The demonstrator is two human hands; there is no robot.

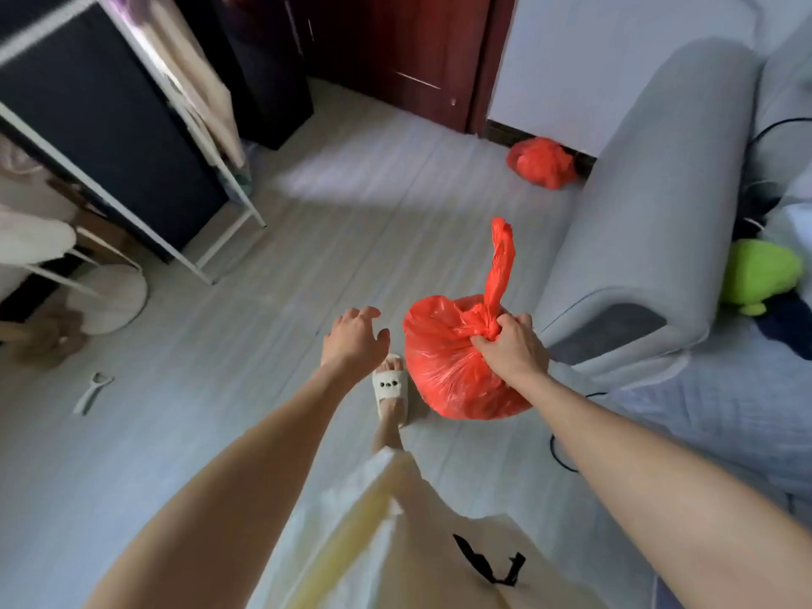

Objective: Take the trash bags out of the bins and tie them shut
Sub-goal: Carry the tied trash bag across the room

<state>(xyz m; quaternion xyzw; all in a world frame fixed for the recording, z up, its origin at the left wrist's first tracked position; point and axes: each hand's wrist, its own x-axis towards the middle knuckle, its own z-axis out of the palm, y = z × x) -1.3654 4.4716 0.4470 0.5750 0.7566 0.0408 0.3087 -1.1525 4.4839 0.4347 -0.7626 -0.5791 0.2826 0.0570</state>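
Right grip: the right hand [512,347] is closed in a fist around the knotted neck of the red trash bag [457,371], knuckles up, forearm reaching in from the lower right
Neck and tail: the gathered plastic passes through the fist; one free tail [501,261] rises nearly straight up from the knot and curls at its tip
Long axis: neck and tail run roughly vertical, the bulk of the bag hanging or resting below and to the left of the fist
Bag position: low over the floor [307,239], just beside the near end of the grey sofa arm [650,204]; whether its bottom touches the floor cannot be told
Left grip: the left hand [353,340] is open and holds nothing, fingers spread, palm down, apart from the bag on its left side
Nearer hand: the right already holds the knot; the left is near, with a slippered foot [391,386] showing between it and the bag
Judged relation: the tail lies up and to the right of the open hand, so any further tightening would need a reach rightward across the top of the bag
Second bag: another red bag [542,162] lies on the floor at the far end of the sofa arm, against the wall base beside the door [413,54], well apart
Judged progress: this bag looks tied, or nearly so; no bin is in view
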